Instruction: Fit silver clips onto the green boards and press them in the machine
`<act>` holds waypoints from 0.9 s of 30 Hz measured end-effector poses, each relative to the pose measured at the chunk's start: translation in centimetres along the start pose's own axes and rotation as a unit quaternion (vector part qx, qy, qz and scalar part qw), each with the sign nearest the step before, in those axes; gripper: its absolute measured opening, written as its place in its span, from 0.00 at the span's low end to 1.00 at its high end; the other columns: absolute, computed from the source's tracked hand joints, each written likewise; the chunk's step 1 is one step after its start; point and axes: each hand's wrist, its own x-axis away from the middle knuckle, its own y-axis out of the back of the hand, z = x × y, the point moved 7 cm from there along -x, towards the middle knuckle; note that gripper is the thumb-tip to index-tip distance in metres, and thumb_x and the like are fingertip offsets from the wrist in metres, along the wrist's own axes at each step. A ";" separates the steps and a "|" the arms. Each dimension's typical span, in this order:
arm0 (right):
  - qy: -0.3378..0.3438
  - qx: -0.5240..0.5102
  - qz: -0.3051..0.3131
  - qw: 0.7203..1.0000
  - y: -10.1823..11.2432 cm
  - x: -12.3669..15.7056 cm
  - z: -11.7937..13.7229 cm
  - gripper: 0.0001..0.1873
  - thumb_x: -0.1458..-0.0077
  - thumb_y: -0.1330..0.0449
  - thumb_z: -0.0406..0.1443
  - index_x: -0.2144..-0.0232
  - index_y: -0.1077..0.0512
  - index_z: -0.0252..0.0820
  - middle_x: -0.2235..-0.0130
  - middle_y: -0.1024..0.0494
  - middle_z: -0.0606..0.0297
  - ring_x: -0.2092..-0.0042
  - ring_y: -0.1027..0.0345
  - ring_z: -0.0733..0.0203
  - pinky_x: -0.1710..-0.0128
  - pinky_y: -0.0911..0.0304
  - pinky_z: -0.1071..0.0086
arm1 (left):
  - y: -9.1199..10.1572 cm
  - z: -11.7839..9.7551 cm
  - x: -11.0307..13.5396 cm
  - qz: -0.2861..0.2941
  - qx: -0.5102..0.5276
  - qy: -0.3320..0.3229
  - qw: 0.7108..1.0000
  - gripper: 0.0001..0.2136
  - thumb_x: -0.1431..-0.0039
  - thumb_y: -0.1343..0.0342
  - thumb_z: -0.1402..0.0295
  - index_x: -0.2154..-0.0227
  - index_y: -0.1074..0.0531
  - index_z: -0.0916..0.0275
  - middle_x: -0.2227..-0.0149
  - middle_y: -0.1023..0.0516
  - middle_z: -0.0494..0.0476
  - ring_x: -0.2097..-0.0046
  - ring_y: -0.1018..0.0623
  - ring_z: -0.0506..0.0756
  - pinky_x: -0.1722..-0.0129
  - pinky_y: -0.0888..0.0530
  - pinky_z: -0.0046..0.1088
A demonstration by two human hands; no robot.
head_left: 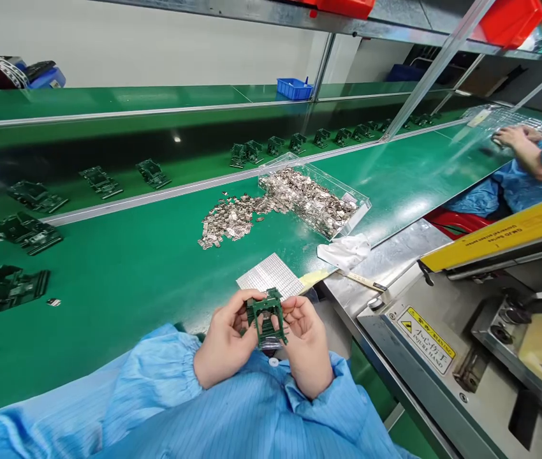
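Observation:
Close to my body I hold a green circuit board assembly with cut-out gaps, gripped from both sides. My left hand is closed on its left edge, thumb at the front. At the right edge, the fingers of my right hand pinch it. Just beyond the board lies a white sheet with a grid of small squares. A pile of small silvery metal parts spills over the green mat from a clear plastic tray, which holds more of them.
Green circuit boards stand in a row along the conveyor belt behind the bench. A white cloth lies near the tray. On the right is a machine with a warning label. A co-worker's hands are at the far right.

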 end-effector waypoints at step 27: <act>0.072 0.116 -0.046 0.990 5.7 -1.7 -3.2 0.12 0.44 0.39 0.43 0.69 0.26 0.40 0.70 0.26 0.63 0.69 0.32 0.61 0.68 0.32 0.66 | -2.7 3.5 -6.2 0.078 0.104 0.055 0.990 0.22 0.46 0.41 0.68 0.49 0.38 0.62 0.59 0.24 0.57 0.59 0.21 0.54 0.64 0.20 0.28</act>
